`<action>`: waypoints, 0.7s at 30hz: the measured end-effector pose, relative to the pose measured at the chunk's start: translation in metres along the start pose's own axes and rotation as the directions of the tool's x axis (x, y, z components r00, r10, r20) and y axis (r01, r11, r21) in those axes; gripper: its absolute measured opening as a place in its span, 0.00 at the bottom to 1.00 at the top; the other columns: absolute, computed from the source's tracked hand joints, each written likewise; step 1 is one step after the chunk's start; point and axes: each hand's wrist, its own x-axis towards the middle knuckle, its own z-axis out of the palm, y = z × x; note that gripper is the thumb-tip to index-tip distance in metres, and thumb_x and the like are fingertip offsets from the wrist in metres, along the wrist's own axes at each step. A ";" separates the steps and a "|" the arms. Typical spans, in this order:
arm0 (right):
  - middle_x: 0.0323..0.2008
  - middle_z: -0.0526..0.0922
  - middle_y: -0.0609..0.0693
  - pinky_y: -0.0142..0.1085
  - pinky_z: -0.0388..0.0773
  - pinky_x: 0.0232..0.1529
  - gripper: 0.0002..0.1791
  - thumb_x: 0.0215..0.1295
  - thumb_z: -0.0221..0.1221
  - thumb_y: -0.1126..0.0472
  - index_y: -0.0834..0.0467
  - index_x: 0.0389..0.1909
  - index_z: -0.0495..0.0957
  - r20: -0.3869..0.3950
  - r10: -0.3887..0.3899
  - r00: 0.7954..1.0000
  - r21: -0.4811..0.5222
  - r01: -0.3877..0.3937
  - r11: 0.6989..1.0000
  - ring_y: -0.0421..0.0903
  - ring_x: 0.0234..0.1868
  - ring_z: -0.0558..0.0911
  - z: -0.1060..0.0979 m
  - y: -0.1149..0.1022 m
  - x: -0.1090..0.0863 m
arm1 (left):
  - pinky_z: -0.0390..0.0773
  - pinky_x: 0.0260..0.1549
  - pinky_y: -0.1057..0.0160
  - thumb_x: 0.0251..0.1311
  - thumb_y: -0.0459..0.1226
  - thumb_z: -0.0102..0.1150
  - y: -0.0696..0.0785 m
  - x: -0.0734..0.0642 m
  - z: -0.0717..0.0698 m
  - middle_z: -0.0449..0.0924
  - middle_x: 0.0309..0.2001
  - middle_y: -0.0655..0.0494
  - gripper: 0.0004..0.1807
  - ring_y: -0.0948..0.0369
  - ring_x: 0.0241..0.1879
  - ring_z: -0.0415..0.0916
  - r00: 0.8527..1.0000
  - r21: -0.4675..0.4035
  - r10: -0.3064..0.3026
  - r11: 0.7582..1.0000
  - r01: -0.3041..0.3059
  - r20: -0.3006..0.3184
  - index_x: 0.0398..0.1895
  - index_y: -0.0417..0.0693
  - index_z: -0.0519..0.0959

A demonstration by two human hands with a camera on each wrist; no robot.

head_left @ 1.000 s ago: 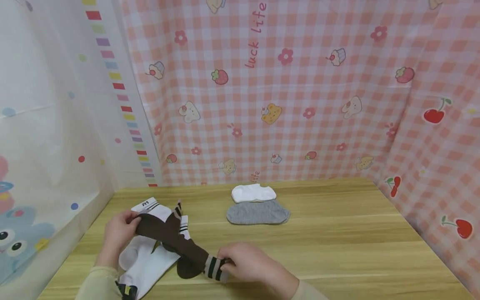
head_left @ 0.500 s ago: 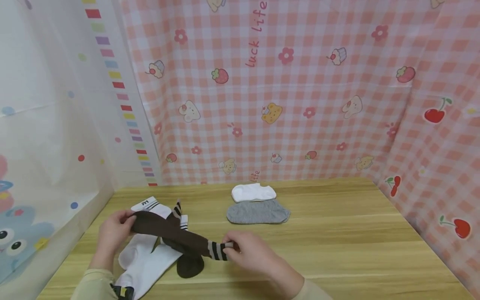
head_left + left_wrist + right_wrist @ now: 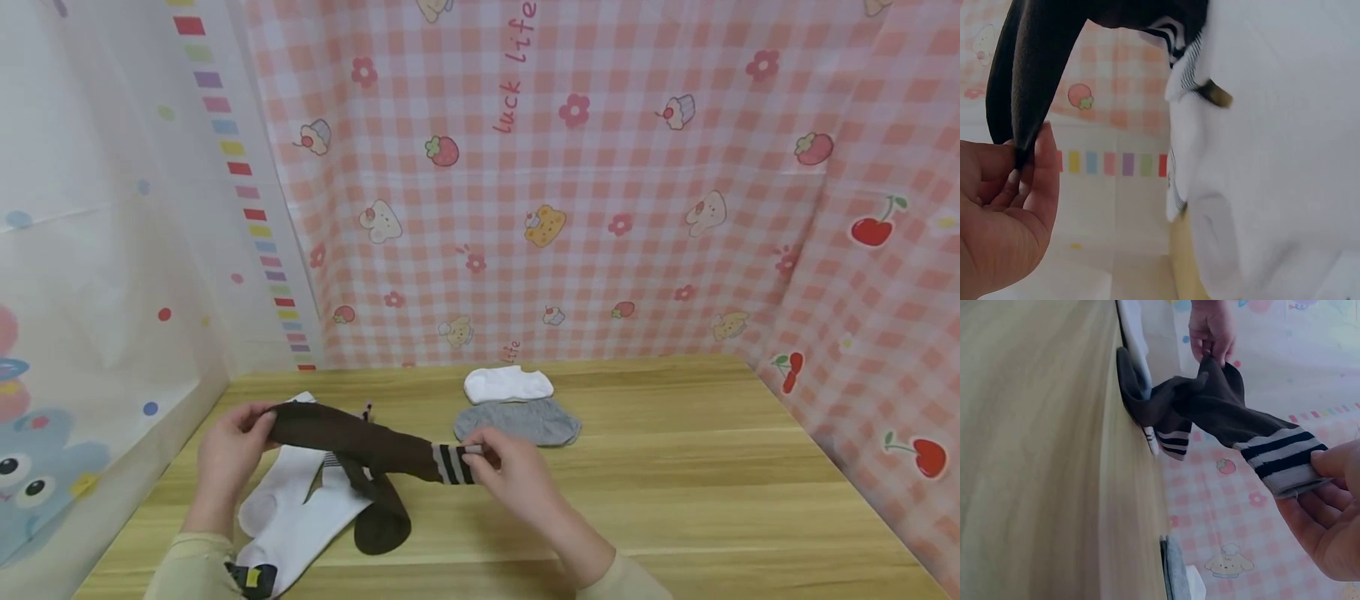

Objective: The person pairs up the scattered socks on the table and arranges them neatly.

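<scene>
We have the dark sock (image 3: 337,433) up off the wooden table (image 3: 675,467), stretched between both hands, running slightly downhill from left to right in the head view. Left hand (image 3: 228,454): thumb and fingertips pinched together on the plain dark end, seen clearly in the left wrist view. Right hand (image 3: 517,483): thumb on top, fingers beneath, nipping the grey-and-black striped cuff (image 3: 1285,462) at its edge.

Below the held one, we get a second dark sock (image 3: 382,521), its rounded end on the table beside the long white socks (image 3: 322,521), striped cuff poking out on the far side. The white socks lie overlapped in front of the left hand, partly covered by the dark ones. Beyond the right hand we note a short grey sock (image 3: 517,423) lying flat, with a short white sock (image 3: 506,385) just behind it. Backdrop: pink checked cloth (image 3: 450,200), plus pale dotted cloth (image 3: 97,233) at left.
</scene>
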 end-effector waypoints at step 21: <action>0.29 0.80 0.45 0.31 0.77 0.28 0.07 0.64 0.64 0.70 0.57 0.39 0.80 -0.246 0.084 0.966 0.091 -0.064 0.994 0.38 0.27 0.76 -0.029 0.009 0.009 | 0.81 0.29 0.71 0.69 0.24 0.50 0.028 -0.003 0.019 0.78 0.26 0.70 0.13 0.73 0.24 0.78 0.998 -0.347 0.011 0.937 -0.032 -0.060 0.51 0.19 0.73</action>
